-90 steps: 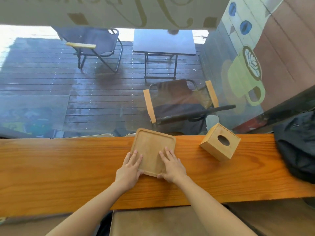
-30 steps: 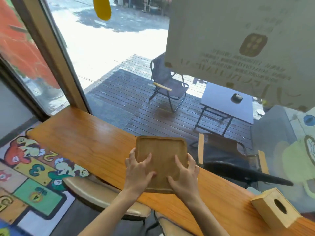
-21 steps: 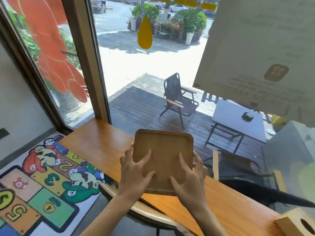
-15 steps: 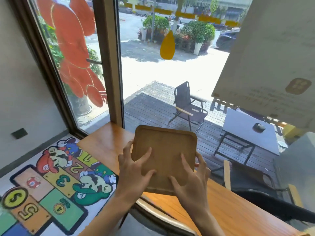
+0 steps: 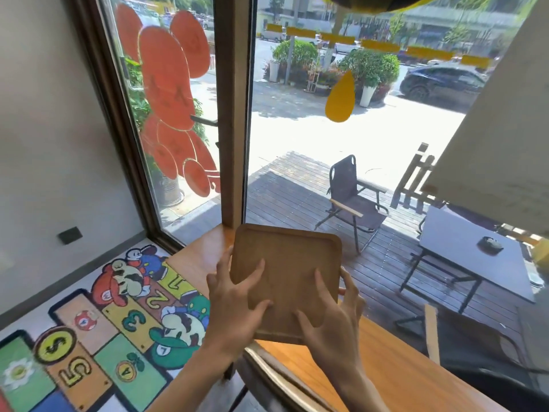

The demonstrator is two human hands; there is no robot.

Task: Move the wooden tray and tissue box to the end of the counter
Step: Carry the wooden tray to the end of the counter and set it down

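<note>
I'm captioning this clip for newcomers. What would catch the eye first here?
Centre frame, the wooden tray gripped by the left hand and right hand over the counter near its end. Then the orange cartoon decal on the window at upper left, and the colourful number floor mat at lower left.

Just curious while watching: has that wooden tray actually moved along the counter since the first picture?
Yes. The wooden tray, held by both hands, has travelled leftward along the counter, away from the tissue box, now out of view, and nears the end by the window post.
</note>
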